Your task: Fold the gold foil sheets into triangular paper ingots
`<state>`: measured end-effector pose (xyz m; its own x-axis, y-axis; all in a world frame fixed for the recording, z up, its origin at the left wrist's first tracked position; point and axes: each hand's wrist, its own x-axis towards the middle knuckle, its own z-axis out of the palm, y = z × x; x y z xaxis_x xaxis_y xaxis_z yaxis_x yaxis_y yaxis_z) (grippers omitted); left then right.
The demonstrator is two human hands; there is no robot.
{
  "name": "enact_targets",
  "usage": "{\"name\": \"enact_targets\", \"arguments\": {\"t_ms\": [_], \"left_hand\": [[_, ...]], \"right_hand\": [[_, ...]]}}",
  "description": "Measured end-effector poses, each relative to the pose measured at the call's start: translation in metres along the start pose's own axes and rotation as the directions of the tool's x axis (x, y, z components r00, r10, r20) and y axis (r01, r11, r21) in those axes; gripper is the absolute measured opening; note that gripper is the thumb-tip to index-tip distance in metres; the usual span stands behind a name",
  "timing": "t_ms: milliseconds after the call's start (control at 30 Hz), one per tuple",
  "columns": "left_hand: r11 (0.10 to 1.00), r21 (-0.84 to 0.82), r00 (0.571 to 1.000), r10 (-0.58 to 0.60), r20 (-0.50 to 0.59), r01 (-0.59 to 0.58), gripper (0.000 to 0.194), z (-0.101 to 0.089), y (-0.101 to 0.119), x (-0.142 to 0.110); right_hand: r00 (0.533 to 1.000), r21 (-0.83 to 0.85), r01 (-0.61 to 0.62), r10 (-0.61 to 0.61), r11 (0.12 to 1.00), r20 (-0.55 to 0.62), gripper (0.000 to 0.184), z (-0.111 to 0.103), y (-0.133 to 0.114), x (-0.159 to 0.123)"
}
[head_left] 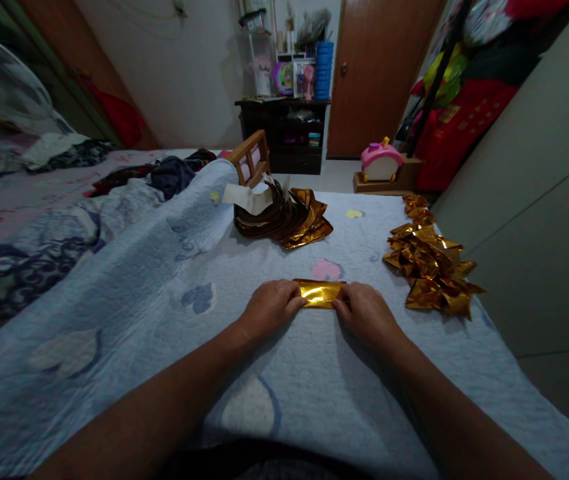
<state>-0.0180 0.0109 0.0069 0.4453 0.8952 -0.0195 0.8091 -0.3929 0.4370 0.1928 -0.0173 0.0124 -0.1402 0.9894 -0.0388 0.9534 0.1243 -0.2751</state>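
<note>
A strip of shiny gold foil paper (pixel 320 294), folded long and narrow, lies level between my two hands on the bed cover. My left hand (pixel 273 305) pinches its left end, the thumb on top. At the right end my right hand (pixel 364 312) grips it in the same way. Beyond the strip sits a fanned stack of gold foil sheets (pixel 284 217), with pale paper (pixel 248 198) sticking up at its left. A heap of folded gold foil pieces (pixel 427 263) with pointed corners rests to the right.
The blue quilted cover (pixel 284 373) has heart shapes and rises in a ridge at the left. A wooden rail (pixel 252 159) stands behind the foil stack. Farther back are a dark cabinet (pixel 284 137) and a pink toy case (pixel 381 162). A pale panel (pixel 539 253) borders the right side.
</note>
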Motion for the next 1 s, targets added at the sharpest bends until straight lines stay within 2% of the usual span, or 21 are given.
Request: {"name": "enact_targets", "arguments": {"t_ms": [333,567,700,1000], "left_hand": [[0.997,0.068,0.999,-0.026,-0.025,0.028,0.019,0.0003,0.0057,-0.0010],[0.995,0.099,0.998,-0.001,-0.066,0.008,0.019,0.0037,0.0034,0.0005],[0.992,0.124,0.999,0.011,-0.051,-0.005,0.018,0.0050,0.0033,0.0005],[0.993,0.103,0.996,0.056,-0.068,-0.048,0.008,0.0077,0.0029,-0.0038]], "right_hand": [[1.000,0.017,-0.002,0.003,1.000,-0.026,0.011,0.0005,0.0003,-0.0001],[0.999,0.014,0.020,-0.020,1.000,-0.027,0.009,0.0033,0.0029,-0.0001],[0.999,0.034,0.017,-0.015,0.999,-0.040,0.008,0.0040,0.0034,-0.0002],[0.998,0.032,0.009,-0.007,0.999,-0.069,0.007,0.0080,0.0054,-0.0024]]}}
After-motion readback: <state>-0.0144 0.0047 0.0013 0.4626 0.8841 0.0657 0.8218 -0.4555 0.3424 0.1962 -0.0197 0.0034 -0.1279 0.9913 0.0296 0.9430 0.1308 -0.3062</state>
